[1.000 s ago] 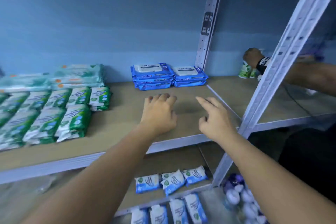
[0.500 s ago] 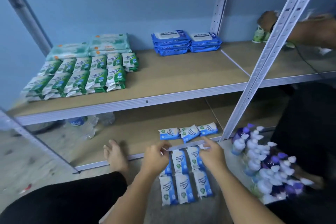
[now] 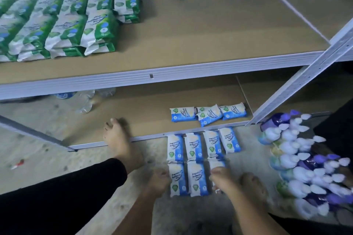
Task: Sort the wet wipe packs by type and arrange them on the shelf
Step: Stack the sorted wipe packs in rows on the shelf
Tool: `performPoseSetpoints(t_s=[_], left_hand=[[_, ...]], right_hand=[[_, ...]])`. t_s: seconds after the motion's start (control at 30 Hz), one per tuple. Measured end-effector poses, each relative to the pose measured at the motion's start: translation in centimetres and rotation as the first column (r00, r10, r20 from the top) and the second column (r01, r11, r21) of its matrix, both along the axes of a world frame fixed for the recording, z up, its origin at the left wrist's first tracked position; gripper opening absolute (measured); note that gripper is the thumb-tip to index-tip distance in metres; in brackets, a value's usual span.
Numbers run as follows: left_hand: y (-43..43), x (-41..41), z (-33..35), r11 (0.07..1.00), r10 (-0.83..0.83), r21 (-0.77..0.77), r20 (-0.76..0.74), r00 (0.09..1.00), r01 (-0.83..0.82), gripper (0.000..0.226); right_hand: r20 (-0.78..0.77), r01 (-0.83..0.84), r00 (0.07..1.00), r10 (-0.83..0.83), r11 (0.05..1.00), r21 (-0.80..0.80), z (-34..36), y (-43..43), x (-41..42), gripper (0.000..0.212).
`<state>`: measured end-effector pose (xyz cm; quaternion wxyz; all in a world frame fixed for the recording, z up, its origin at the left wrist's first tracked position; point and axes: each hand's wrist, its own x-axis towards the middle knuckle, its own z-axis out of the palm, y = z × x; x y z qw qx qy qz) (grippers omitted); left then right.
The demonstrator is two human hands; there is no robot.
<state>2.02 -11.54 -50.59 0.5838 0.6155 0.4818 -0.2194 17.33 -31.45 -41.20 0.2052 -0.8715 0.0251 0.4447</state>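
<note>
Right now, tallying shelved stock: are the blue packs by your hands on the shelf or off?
Off: the blue packs lie on the floor before the lower shelf.

Dim, flat light with a cool bluish cast fills the view, and a soft shadow lies under the upper shelf. Motion blur smears the left hand, the right hand and the purple-and-white packs at the right edge. Wide-angle distortion bows the shelf's front rail and slants the upright post.
</note>
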Motion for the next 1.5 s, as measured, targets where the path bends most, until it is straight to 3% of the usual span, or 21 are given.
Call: performPoseSetpoints(t_s=[0.03,0.1,0.13,0.17,0.23,0.37,0.53,0.77,1.03,1.3,1.5], left_hand=[[-0.9,1.5,5.1,0.999,-0.007,-0.031,0.039,0.999,0.008,0.043],[-1.5,2.0,4.4,0.991,0.089,-0.106,0.067,0.994,-0.082,0.014],[-1.5,1.6,2.5,0.978,0.151,-0.157,0.084,0.985,-0.136,0.017],[-1.9,2.4,5.0,0.988,0.124,-0.101,0.062,0.990,-0.117,0.020],[-1.7,2.4,3.4,0.982,0.180,-0.065,0.065,0.982,-0.176,0.009],[-0.9,2.4,-0.9,0.992,0.123,0.000,0.046,0.991,-0.124,0.027],[-0.8,2.8,-1.1,0.974,0.203,-0.110,0.044,0.978,-0.197,0.038],[-1.9,2.9,0.0,0.980,0.166,-0.124,0.081,0.983,-0.155,0.020],[-0.9,1.4,1.3,0.971,0.238,-0.015,0.101,0.966,-0.238,0.033],[-0.3,-1.2,3.2,0.971,0.238,-0.008,0.102,0.966,-0.238,0.031],[0.3,-2.0,5.6,0.968,0.247,0.006,0.158,0.956,-0.251,0.035]], right_hand=[[-0.018,-0.006,1.000,0.006,1.000,0.002,-0.8,0.4,-0.3,0.028],[-0.048,-0.065,0.997,0.065,0.998,0.002,-2.3,1.1,-0.7,0.027],[-0.069,-0.072,0.995,0.072,0.997,0.003,-2.7,1.4,-0.9,0.025],[-0.077,-0.067,0.995,0.068,0.998,0.009,-2.9,1.8,-1.0,0.022],[-0.062,-0.064,0.996,0.064,0.998,0.000,-3.7,2.3,-1.2,0.016],[-0.006,-0.118,0.993,0.118,0.992,-0.046,-5.0,3.2,-1.1,0.019],[0.067,-0.113,0.991,0.117,0.992,-0.059,-6.3,3.6,-1.5,0.027],[0.109,-0.146,0.982,0.156,0.984,-0.101,-6.8,3.7,-2.0,0.025],[0.115,-0.144,0.982,0.148,0.989,-0.038,-7.2,3.5,-2.8,0.021],[0.198,-0.226,0.956,0.216,0.973,0.033,-5.7,3.5,-5.5,0.035],[0.182,-0.065,0.982,0.043,0.991,0.117,-3.1,2.9,-7.1,0.043]])
